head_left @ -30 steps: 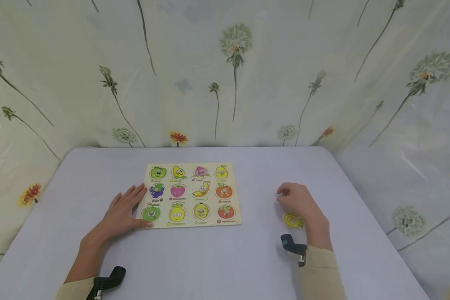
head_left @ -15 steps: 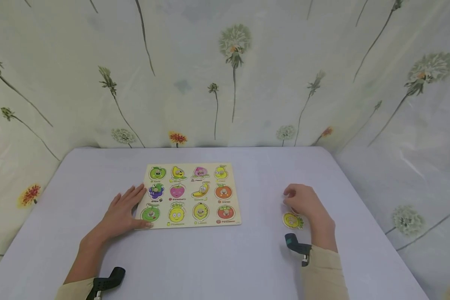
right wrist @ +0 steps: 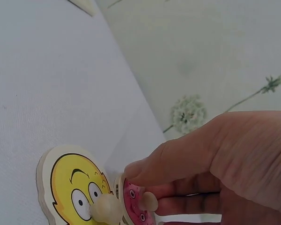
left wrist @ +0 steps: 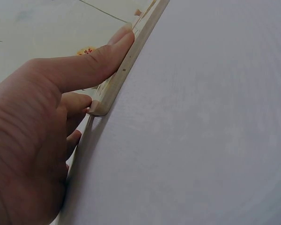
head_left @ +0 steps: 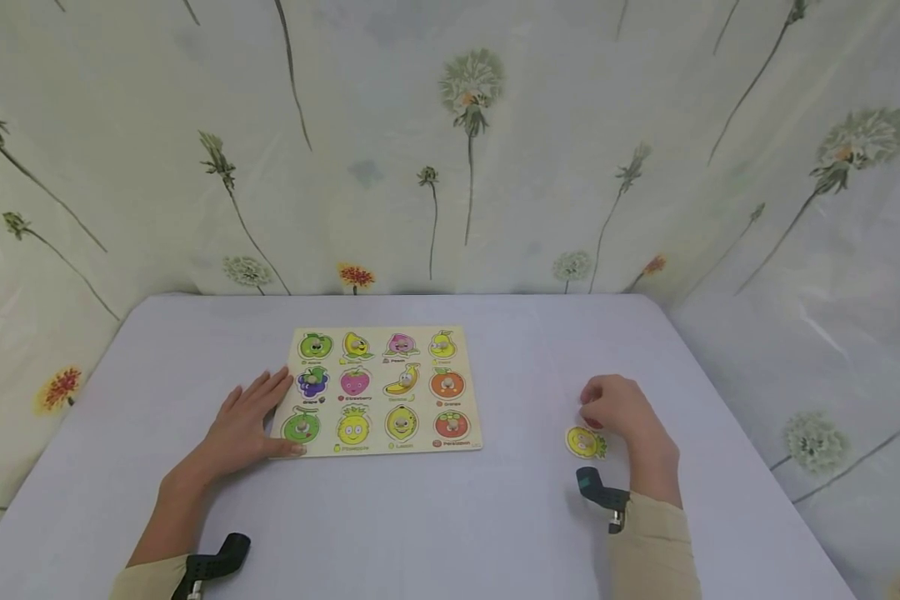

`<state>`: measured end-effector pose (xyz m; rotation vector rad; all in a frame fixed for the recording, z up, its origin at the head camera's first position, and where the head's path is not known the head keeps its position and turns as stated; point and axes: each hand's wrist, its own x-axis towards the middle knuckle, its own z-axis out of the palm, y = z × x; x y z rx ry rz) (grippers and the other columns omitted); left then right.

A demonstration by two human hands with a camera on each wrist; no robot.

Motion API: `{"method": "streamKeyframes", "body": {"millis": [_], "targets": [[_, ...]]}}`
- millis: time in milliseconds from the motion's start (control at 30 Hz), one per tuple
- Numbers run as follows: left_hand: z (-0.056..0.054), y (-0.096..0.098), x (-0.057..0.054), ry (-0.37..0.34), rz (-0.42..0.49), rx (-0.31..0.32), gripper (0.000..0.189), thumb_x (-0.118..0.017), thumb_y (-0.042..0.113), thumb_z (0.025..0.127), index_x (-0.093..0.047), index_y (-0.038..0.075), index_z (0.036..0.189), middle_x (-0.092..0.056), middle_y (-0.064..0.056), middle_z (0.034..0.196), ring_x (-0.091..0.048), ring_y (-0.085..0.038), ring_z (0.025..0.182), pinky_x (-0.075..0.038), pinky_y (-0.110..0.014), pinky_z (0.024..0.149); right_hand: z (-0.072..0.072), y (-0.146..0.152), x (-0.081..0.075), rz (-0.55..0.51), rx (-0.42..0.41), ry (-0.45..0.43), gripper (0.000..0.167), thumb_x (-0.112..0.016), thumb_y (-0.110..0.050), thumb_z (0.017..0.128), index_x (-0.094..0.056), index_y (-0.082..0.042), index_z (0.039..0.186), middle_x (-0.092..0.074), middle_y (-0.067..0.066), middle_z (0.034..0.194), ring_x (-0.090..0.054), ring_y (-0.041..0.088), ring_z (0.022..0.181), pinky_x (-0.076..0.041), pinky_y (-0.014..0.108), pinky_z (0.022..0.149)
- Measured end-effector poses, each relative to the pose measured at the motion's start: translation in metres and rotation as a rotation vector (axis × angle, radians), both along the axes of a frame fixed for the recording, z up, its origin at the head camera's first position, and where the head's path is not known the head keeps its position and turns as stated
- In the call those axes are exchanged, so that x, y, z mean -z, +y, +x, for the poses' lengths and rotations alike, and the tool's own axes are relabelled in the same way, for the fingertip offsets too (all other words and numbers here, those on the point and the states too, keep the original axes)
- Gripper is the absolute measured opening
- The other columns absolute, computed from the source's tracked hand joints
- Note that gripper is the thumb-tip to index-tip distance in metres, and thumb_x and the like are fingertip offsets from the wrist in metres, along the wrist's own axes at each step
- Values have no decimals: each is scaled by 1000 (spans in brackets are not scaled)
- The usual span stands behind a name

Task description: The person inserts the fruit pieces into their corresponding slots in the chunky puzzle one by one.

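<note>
A wooden fruit puzzle board (head_left: 328, 433) lies left of centre with knobbed pieces in most places. The strawberry and pineapple places show no knob. My left hand (head_left: 242, 429) rests along the board's left edge, its fingers extended and thumb over the near-left corner; the left wrist view shows that thumb (left wrist: 98, 65) on the rim. To the right, my right hand (head_left: 622, 408) holds a small pink strawberry puzzle piece (right wrist: 131, 199) between thumb and curled fingers, low over the table. Just nearer lies the yellow pineapple puzzle piece (head_left: 583, 442), face up with its knob showing.
A white cloth covers the table (head_left: 420, 525). Behind it hangs a dandelion-print curtain (head_left: 525, 167), which also runs down both sides. A dark camera (head_left: 600, 487) sits on the right wrist and another camera (head_left: 221, 558) on the left.
My right hand has drawn right and slightly toward me, and the pink piece beneath it has come into sight. The left hand and the board have stayed put.
</note>
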<state>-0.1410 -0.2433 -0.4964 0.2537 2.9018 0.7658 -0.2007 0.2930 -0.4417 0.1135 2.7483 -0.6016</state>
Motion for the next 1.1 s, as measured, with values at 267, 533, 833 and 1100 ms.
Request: {"method": "streamKeyframes", "body": {"millis": [267, 533, 833, 1100], "targets": [[0, 0, -1, 8, -11, 4, 112, -81, 51, 70, -27, 5, 157, -22, -16, 165, -14, -42, 153, -5, -68, 120, 0, 1, 1, -7, -3, -12, 17, -65, -11, 86, -67, -4, 101, -65, 15, 98, -57, 28, 88, -50, 35, 71], [0, 1, -3, 11, -14, 0, 113, -80, 54, 70, -27, 5, 156, -23, -16, 165, -15, -42, 152, -6, -68, 120, 2, 6, -1, -14, 18, -28, 15, -66, -14, 89, -66, -3, 100, -66, 14, 95, -57, 27, 87, -51, 36, 71], [-1, 0, 1, 9, 7, 1, 114, -81, 54, 69, -27, 6, 157, -22, -13, 166, -13, -40, 153, -4, -67, 120, 3, 14, 2, -10, 9, -16, 16, -67, -16, 89, -65, -1, 96, -65, 12, 87, -56, 27, 83, -49, 35, 69], [0, 0, 0, 16, 10, 5, 113, -81, 54, 69, -28, 5, 156, -23, -15, 165, -14, -41, 153, -5, -68, 119, 3, 13, 2, -26, -13, 13, 13, -66, -12, 87, -66, -1, 94, -65, 12, 86, -57, 26, 83, -51, 36, 71]]}}
